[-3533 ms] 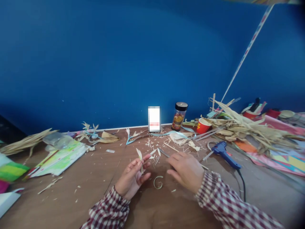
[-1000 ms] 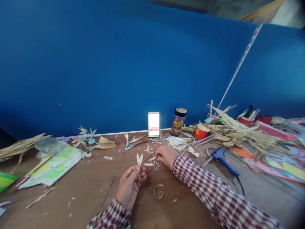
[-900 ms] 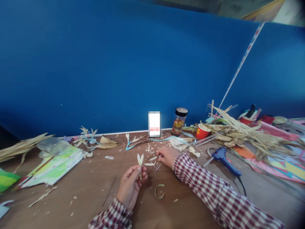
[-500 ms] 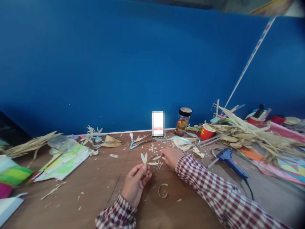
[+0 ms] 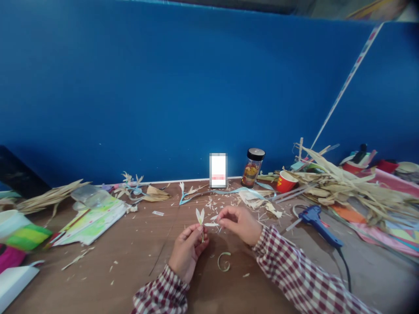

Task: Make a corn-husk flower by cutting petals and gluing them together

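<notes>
Pinched in my left hand [image 5: 188,248] is a small flower-like piece [image 5: 200,216], its pale husk petals pointing up and a thin stem hanging below the fingers. My right hand [image 5: 241,224] is just to the right, thumb and fingertips pressed together low over the table. Whatever they grip is too small to make out. Right at those fingertips lies a narrow pale husk petal [image 5: 210,224], and I cannot tell whether it is held. A curled husk strip [image 5: 224,261] rests on the table nearer to me.
Husk scraps dot the brown table [image 5: 131,270]. Behind my hands stand a black-lidded jar [image 5: 252,168] and a blurred white object [image 5: 218,170]. To the right are a red paper cup [image 5: 286,181], a blue glue gun [image 5: 321,226] and a husk pile [image 5: 330,183]. A painted sheet [image 5: 94,222] lies left.
My right hand has drawn back toward me and turned, with its fingertips now closer to my left hand. The left hand keeps its hold on the husk flower.
</notes>
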Available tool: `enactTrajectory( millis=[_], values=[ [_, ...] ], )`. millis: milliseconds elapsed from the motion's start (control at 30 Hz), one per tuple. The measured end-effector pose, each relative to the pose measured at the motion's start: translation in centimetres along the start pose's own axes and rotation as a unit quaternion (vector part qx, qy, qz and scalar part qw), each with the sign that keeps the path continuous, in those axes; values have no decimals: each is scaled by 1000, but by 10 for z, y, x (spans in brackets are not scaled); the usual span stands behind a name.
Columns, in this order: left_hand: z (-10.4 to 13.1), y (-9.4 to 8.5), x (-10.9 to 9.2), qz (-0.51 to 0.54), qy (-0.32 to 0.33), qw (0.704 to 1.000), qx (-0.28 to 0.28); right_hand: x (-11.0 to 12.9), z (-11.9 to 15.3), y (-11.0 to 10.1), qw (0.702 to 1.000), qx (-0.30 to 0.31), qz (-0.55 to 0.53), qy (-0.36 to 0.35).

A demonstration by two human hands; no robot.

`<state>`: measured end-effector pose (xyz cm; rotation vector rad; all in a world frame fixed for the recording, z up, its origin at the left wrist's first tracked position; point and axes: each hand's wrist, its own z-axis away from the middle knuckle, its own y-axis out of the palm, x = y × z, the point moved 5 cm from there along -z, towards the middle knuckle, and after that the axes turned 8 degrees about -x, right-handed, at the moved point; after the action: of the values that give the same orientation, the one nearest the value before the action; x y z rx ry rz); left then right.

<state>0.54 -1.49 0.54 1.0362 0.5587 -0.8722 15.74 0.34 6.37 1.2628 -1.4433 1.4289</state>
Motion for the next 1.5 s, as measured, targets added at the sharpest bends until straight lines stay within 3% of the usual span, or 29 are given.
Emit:
enactTrajectory(
  millis=[100, 167, 300, 500, 867, 1500],
  values=[
    [1, 6, 1, -36, -12, 999, -26, -7, 7, 8, 981, -17, -179, 72],
    [1, 12, 4, -60, -16, 997, -38, -12, 9, 10, 966, -35, -240, 88],
    [0, 24, 10, -89, -4, 995, -43, -26, 11, 10, 948, -72, -288, 115],
    [2, 29, 23, -84, -5, 996, -21, -38, 15, 11, 911, -79, -362, 182],
    [0, 25, 30, -57, -21, 998, 8, -52, 16, 17, 917, -138, -327, 180],
    [-1, 25, 30, -59, -17, 998, 2, -50, 17, 15, 934, -163, -272, 164]
  ],
)
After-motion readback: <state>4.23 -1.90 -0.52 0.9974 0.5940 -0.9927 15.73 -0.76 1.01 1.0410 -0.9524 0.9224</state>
